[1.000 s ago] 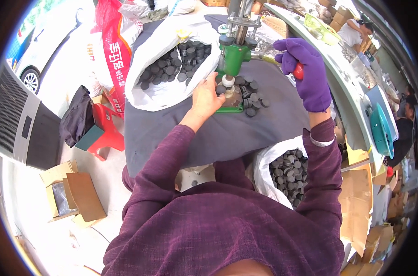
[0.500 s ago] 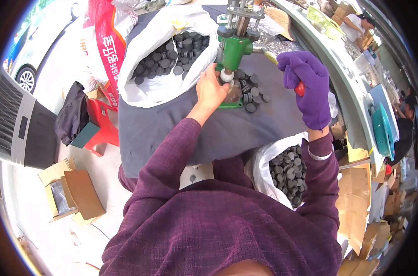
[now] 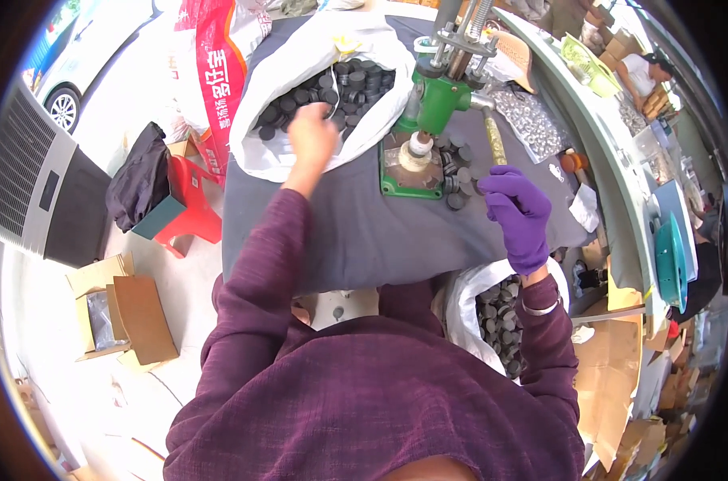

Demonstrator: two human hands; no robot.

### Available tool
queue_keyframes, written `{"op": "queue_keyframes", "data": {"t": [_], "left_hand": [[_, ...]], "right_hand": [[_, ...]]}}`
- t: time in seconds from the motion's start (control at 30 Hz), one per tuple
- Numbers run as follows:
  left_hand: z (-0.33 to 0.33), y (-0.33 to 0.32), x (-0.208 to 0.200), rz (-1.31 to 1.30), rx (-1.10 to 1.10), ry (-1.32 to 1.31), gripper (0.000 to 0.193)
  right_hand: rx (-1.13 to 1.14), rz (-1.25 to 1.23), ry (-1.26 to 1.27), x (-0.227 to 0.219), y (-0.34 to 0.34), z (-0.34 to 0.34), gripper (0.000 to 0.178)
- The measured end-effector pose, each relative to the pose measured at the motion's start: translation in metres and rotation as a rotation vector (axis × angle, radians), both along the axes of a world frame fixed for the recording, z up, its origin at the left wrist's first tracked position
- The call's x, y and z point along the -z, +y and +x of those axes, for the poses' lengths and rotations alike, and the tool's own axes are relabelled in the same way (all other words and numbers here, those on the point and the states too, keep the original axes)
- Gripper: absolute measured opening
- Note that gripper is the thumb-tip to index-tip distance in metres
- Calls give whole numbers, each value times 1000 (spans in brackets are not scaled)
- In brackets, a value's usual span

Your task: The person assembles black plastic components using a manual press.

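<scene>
My bare left hand (image 3: 312, 140), smeared by motion, is over the near side of a white sack (image 3: 260, 160) full of small black discs (image 3: 356, 84). Whether its fingers hold a disc I cannot make out. In a purple glove, my right hand (image 3: 520, 218) is closed round the lower end of a yellow-wrapped press lever (image 3: 495, 138); the lever's knob is hidden in it. The lever belongs to a green hand press (image 3: 442, 104) on the table. Under its ram sits a pale round fitting (image 3: 418, 154). Several loose black discs (image 3: 458, 178) lie right of its base.
A second white sack of black discs (image 3: 504, 317) stands by my right forearm. Grey cloth (image 3: 340, 232) covers the table. At right are a clear bag of shiny small parts (image 3: 531, 124) and an orange-lidded jar (image 3: 572, 163). A red stool (image 3: 192, 208) stands left. Another person works far right.
My left hand has gone from the press base leftward to the sack. My gloved right hand has moved down and slightly left with the lever. The view has shifted.
</scene>
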State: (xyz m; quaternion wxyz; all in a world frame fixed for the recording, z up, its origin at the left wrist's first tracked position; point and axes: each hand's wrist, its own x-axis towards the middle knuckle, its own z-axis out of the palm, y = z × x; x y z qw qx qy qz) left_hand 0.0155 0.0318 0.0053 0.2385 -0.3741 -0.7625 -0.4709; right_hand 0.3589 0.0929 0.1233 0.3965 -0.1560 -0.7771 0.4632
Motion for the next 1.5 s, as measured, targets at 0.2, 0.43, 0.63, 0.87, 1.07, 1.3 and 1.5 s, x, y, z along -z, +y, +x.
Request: {"op": "queue_keyframes", "data": {"t": [0.2,0.43,0.63,0.87,1.07,1.3,1.5], "left_hand": [[-39,-11,7,-173,-52,-241,27],[-21,20,-13,-383,0,-98,23],[-27,33,-5,-436,-105,-23,22],[10,-13,-44,-50,695,-1048,20],[53,-40,-21,-661,598,-877,25],[57,-61,-6,-493,455,-353,26],[76,-70,-14,-656,482,36,39]], "right_hand": [[12,-77,-87,-55,5,0,14],[-24,-85,-42,-86,16,-10,18],[-13,-120,-45,-86,11,-10,16],[6,-79,-61,-80,18,-4,17],[-67,6,-3,-78,23,-9,21],[-75,63,46,-72,28,-8,23],[-55,93,28,-73,20,-6,26]]}}
